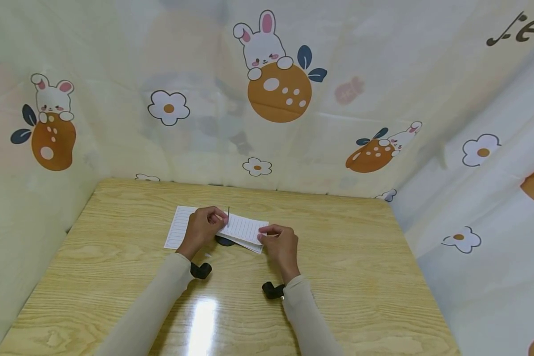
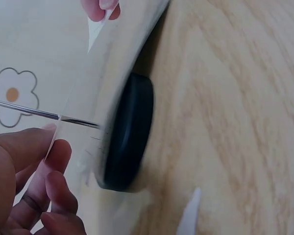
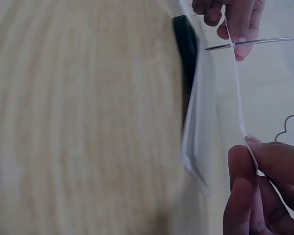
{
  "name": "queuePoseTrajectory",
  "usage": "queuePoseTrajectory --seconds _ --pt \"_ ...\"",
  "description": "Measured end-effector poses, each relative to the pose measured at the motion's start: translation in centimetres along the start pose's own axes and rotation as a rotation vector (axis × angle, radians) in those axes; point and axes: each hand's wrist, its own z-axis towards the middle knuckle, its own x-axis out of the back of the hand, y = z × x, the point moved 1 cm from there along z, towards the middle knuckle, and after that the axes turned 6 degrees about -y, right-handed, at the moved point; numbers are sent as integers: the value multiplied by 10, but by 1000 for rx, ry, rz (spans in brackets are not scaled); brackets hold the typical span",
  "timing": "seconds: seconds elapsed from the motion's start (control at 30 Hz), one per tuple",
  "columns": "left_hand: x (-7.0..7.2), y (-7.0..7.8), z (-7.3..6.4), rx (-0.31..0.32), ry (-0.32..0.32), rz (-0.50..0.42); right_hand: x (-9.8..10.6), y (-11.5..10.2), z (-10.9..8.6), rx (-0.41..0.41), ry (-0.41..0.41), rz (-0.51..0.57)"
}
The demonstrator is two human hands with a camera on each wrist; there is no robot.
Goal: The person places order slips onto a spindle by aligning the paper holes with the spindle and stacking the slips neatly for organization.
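Observation:
A bill spike stands on the table, with a round black base (image 1: 224, 242) and an upright thin metal rod (image 2: 24, 108). The rod passes through a lined paper slip (image 1: 246, 228), which is held above the base. Close to the rod, my left hand (image 1: 202, 225) pinches this slip between thumb and finger. My right hand (image 1: 284, 245) pinches the slip's right end. Lower down, more paper (image 3: 197, 132) lies over the base. Left of my left hand lies lined paper (image 1: 177, 232); whether it is on the rod is hidden.
A small white paper scrap (image 1: 207, 255) lies on the wooden table (image 1: 360, 277) in front of the base. Patterned curtains (image 1: 196, 148) enclose the table's back and sides. Black wrist devices (image 1: 201, 270) sit on both wrists.

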Motion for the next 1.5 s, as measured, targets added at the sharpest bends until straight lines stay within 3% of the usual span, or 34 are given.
queuePoseTrajectory --seconds 0.27,0.7,1.2,1.5 --pt "-4 -9 2 -11 -23 71 -7 4 -3 11 -15 -22" --pt "-7 -8 1 -8 -40 139 -9 6 -2 30 16 -120" --pt "-14 -8 -3 -25 34 176 -8 9 -3 49 49 -235" --pt "-4 -10 -12 -77 111 140 -5 7 -8 94 92 -165"
